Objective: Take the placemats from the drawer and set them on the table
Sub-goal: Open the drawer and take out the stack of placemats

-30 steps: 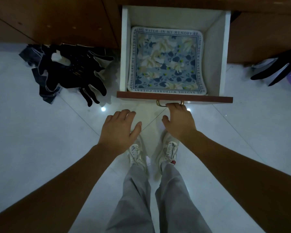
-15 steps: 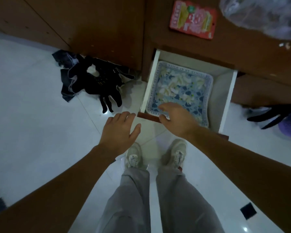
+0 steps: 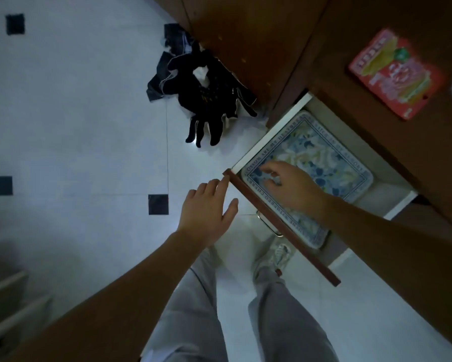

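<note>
The task is at its first step: the drawer (image 3: 249, 154) stands pulled out at 3 o'clock in the view, and the placemats (image 3: 326, 150), a flat blue floral stack with a lettered border, lie inside it, none lifted and none set down anywhere. The right grip (image 3: 290, 188) reaches over the drawer's wooden front and rests on the top mat, its fingers (image 3: 268, 167) bent down near the mat's 9 o'clock corner; I cannot tell whether they have caught an edge or only press on the surface. The left grip (image 3: 206, 212) hangs spread and empty just at 7 o'clock of the drawer's front corner, touching nothing that shows. What is left, by my judgement, is nearly everything: getting hold of the mats, lifting them clear of the drawer walls, carrying them and laying them on the bench.
</note>
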